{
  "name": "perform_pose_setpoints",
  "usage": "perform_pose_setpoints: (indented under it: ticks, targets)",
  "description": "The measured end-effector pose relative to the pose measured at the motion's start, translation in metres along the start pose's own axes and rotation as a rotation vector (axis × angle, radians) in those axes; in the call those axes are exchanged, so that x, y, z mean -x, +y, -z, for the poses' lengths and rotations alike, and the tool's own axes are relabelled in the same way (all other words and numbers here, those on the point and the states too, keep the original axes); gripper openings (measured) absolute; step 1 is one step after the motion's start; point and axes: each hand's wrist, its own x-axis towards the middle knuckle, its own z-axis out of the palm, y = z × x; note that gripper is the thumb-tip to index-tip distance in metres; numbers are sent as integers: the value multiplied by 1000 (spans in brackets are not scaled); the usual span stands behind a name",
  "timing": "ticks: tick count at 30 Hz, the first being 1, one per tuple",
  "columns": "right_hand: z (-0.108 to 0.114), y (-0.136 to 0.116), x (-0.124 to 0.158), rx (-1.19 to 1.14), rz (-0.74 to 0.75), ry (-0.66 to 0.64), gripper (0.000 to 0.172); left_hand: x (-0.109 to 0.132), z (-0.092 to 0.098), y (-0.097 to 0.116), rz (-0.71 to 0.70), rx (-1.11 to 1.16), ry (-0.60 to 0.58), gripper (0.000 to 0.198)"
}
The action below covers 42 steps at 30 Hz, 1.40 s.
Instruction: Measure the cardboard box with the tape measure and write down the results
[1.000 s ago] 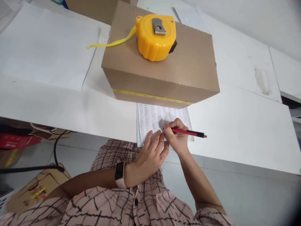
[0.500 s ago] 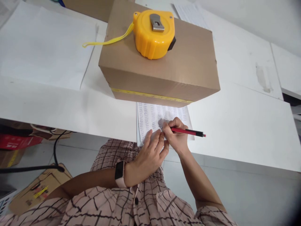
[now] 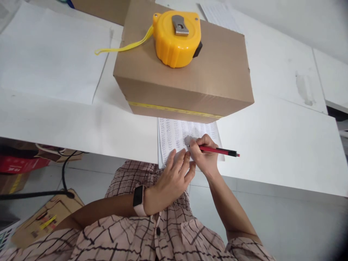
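Note:
My right hand [image 3: 204,154] is closed round a red and black pen [image 3: 221,150], its tip down at a sheet of paper [image 3: 170,132] covered in columns of handwriting. My left hand [image 3: 174,177] lies flat with its fingers stretched over the near edge of that sheet, close beside the right hand. Part of the sheet's far end is hidden by a brown cardboard box [image 3: 217,72] standing just beyond it. On top of the box rests a yellow tape measure [image 3: 175,40] with a yellow wrist strap hanging to the left.
Large blank white sheets [image 3: 54,54] lie on the left of the white table [image 3: 282,145]. Another written paper [image 3: 220,16] is behind the box. Below the table at left are a black cable [image 3: 63,177] and flattened cardboard [image 3: 46,221] on the floor.
The pen and my right hand have shifted very slightly to the right over the sheet. My left hand, the box and the tape measure stay practically where they were.

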Motion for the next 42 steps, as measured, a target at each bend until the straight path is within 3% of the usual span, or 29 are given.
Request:
perform_pose_setpoints:
  ticks: [42]
  targets:
    - [0,1,-2,-72,9,23,33,-1,0,-1,-14,2,-2,36]
